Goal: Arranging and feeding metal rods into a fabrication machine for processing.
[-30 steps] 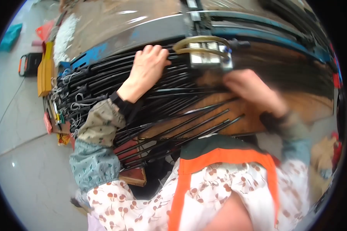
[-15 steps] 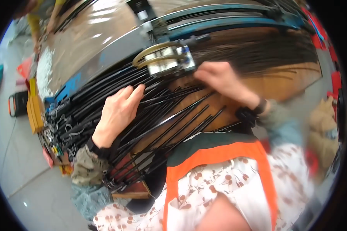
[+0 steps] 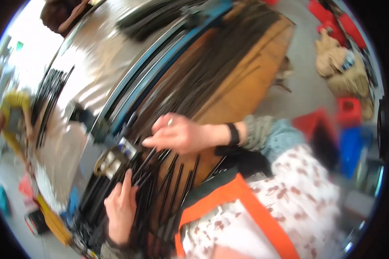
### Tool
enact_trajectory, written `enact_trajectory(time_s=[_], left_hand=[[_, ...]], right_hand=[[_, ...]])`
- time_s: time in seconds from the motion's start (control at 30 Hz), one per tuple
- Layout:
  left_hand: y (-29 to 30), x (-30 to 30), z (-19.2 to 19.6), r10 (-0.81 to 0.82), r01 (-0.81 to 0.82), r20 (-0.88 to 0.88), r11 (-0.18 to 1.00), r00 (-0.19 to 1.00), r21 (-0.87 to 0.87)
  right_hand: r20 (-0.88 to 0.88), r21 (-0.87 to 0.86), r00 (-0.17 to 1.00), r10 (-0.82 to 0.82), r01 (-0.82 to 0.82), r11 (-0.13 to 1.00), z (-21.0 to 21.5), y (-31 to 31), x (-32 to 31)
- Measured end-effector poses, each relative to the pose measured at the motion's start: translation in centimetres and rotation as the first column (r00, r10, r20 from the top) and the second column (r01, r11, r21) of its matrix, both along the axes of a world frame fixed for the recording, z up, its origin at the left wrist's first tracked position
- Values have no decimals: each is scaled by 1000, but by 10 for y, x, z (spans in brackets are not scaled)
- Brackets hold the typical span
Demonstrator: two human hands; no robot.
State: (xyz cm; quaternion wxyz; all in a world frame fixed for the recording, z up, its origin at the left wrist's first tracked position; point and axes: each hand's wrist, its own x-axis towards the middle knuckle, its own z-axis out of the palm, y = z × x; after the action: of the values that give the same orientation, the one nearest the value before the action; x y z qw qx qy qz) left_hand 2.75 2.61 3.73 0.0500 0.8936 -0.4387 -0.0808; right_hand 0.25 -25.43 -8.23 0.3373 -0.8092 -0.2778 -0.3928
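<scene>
My left hand (image 3: 122,209) lies over a bundle of long thin black rods (image 3: 145,190), just in front of a small metal clamp-like block (image 3: 112,162) with a tan tube looped over it. Its index finger stretches toward the block, and the other fingers are partly bent. Right of the block, my right hand (image 3: 177,134) has its fingers closed, with a ring on one of them. A black rod (image 3: 148,159) runs from under those fingertips toward the block. Motion blur softens both hands.
A blue rail (image 3: 164,64) stretches from the block to the far side. Beside it, many dark thin rods (image 3: 220,64) lie on a brown wooden board (image 3: 242,90). Red bins (image 3: 348,113) stand at right. Two other people work at the far left, one in yellow sleeves (image 3: 19,101).
My view has swung to the right, so the table and rail now slant steeply. My right hand stays close to the block, its fingers closed. My left hand is still over the rods.
</scene>
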Motion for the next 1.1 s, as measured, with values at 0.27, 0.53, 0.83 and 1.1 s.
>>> enact_trajectory(time_s=[0.27,0.53,0.83,1.1], left_hand=[[-32,64,54,-44,88,427,993,903,-84],[-92,113,46,-118,156,362,985,924,-78],[-75,104,35,-89,127,411,990,907,-66],[-29,88,28,19,15,306,994,952,-108]], right_hand=[[-175,-111,810,-560,549,828,-15,-170,28],[-302,-135,777,-552,538,832,4,-196,59],[-160,120,981,-111,131,984,42,-117,45],[-48,387,998,-37,53,920,53,-48,61]])
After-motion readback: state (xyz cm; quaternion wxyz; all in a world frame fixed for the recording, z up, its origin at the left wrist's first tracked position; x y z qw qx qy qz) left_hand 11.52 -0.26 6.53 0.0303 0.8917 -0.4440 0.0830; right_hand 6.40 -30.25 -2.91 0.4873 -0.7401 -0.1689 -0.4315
